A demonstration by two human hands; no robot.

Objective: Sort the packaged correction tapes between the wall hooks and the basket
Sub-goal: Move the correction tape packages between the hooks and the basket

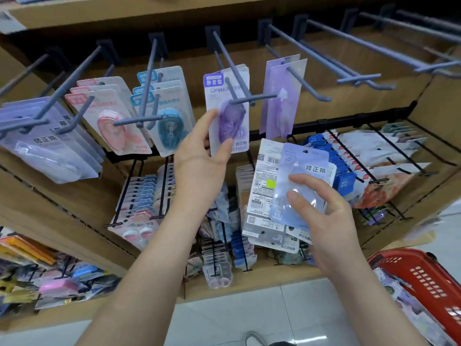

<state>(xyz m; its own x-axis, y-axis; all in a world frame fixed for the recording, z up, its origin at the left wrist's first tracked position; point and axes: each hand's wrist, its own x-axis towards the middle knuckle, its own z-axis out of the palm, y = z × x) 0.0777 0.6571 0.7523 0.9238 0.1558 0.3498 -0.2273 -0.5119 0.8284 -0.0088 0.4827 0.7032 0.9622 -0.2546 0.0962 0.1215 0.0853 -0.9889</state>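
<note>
Head view: L hand [203,156], frame centre, pinches lower left edge of purple pack [229,116], which hangs on mid hook [230,68]; thumb on its front. R hand [331,216], centre-right, grips stack of packs [262,196], pale-blue pack [303,168] on top. Lower right: red basket [424,278] w/ more packs inside.

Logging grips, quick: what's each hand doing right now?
Left hand: gripping the purple pack.
Right hand: holding a stack of packs.

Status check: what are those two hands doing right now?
Left hand grips hanging purple pack. Right hand holds stack of packs. Red basket lower right; nothing blocking.
</note>
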